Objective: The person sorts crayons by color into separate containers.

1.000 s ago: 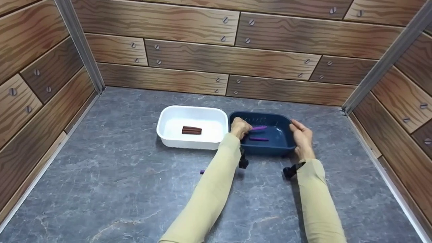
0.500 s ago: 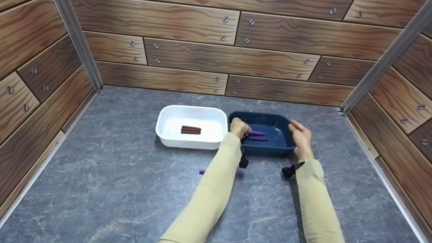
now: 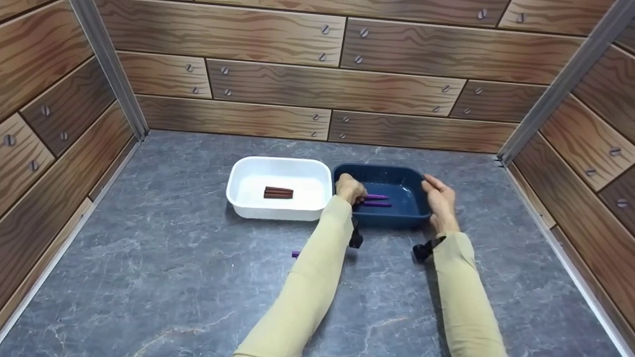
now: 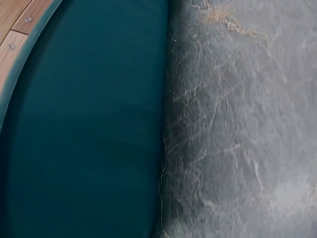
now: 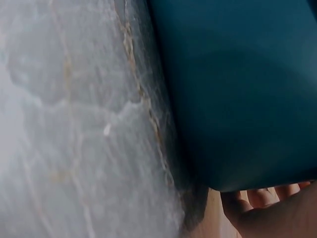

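Reaching over the near left corner of the dark blue bin [image 3: 392, 220], my left hand [image 3: 350, 188] pinches the left end of a purple crayon-like stick [image 3: 377, 197]. Just nearer lies a second, parallel purple stick [image 3: 379, 204] on the bin's floor. Its left part is hidden behind the hand. My right hand [image 3: 440, 202] holds the right end of the bin at the rim. In the right wrist view its fingers [image 5: 262, 198] curl against the outside of the bin's end wall. The left wrist view shows only the bin's side wall [image 4: 89, 119] and the tabletop.
A white bin [image 3: 278, 213] stands against the blue bin's left end, with several brown sticks [image 3: 278, 192] lying together in it. Another purple stick [image 3: 295, 254] pokes out from behind my left sleeve on the grey marbled tabletop [image 3: 188, 277]. Wood-patterned walls enclose the sides and back.
My left hand has lowered the purple stick to lie close beside the other one in the blue bin. My right hand has stayed at the bin's end.
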{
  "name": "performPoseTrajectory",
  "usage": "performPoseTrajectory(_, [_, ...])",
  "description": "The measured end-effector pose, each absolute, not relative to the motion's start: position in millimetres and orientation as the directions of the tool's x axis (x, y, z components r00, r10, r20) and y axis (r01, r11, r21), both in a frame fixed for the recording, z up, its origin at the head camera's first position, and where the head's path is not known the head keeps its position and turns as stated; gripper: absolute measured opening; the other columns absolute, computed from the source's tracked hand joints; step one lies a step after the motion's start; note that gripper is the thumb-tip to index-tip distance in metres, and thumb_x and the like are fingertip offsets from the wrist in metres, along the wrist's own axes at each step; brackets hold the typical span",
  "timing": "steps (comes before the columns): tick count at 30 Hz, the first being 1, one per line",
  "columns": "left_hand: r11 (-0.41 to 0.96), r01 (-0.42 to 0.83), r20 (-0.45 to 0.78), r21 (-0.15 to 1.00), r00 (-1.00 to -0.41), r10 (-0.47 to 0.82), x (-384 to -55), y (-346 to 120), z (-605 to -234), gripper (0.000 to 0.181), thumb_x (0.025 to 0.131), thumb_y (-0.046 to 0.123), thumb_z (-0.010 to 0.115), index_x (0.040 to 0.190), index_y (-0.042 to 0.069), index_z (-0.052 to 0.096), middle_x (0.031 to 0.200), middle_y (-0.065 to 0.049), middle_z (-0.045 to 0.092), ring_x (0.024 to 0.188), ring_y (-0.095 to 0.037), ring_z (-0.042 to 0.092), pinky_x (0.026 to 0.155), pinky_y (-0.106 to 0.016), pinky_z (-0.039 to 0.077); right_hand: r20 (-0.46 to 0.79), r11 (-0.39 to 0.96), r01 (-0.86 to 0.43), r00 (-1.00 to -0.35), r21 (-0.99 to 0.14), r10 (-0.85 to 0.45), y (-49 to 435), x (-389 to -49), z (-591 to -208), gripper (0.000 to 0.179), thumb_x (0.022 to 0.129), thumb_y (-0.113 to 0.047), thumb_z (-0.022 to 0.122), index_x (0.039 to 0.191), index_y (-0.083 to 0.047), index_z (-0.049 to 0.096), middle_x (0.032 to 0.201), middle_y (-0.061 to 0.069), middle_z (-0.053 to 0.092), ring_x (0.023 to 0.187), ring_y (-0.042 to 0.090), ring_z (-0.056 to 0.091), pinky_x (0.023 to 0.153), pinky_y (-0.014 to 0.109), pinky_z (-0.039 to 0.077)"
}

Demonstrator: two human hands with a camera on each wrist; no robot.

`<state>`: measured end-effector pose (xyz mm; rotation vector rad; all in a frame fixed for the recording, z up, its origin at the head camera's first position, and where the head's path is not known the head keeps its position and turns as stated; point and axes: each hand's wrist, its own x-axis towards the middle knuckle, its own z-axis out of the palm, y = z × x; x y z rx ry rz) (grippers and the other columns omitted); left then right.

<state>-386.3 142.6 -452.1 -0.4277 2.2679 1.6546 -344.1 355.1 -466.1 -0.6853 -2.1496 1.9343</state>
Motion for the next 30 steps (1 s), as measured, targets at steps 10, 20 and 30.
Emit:
performPoseTrajectory(10, [0.32,-0.382,-0.381,0.867,-0.922,-0.067,-386.6,143.9,-454.2,0.02,0.073,-0.014,0.074,0.091,-0.005,0.072,0.075,-0.012,0.066,0.046,-0.016,0.053,0.044,-0.024,0.048,-0.172,0.055,0.219,-0.877,-0.974,0.448,354.4,-345.3,-465.7,0.044,0.101,-0.021,0.053,0.145,-0.017,0.05,0.156,0.001,0.039,0.144,0.016,0.033,0.12,0.032,0.027])
performPoseTrajectory(20, [0.345,-0.36,-0.364,0.867,-0.93,-0.057,-385.0,141.5,-455.6,0.021,0.072,-0.014,0.074,0.091,-0.005,0.072,0.08,-0.013,0.064,0.046,-0.016,0.053,0.05,-0.025,0.052,-0.182,0.047,0.227,-0.876,-0.973,0.447,352.8,-344.9,-465.7,0.044,0.101,-0.022,0.053,0.144,-0.017,0.051,0.156,0.002,0.04,0.143,0.016,0.035,0.119,0.03,0.028])
performPoseTrajectory(30, [0.368,-0.329,-0.33,0.87,-0.942,-0.064,-380.4,141.4,-453.3,0.017,0.073,-0.009,0.079,0.087,-0.002,0.074,0.079,-0.009,0.071,0.047,-0.013,0.053,0.049,-0.023,0.051,-0.177,0.053,0.222,-0.882,-0.974,0.437,353.1,-345.0,-466.3,0.044,0.102,-0.021,0.052,0.145,-0.017,0.049,0.157,0.002,0.038,0.144,0.017,0.032,0.119,0.032,0.027])
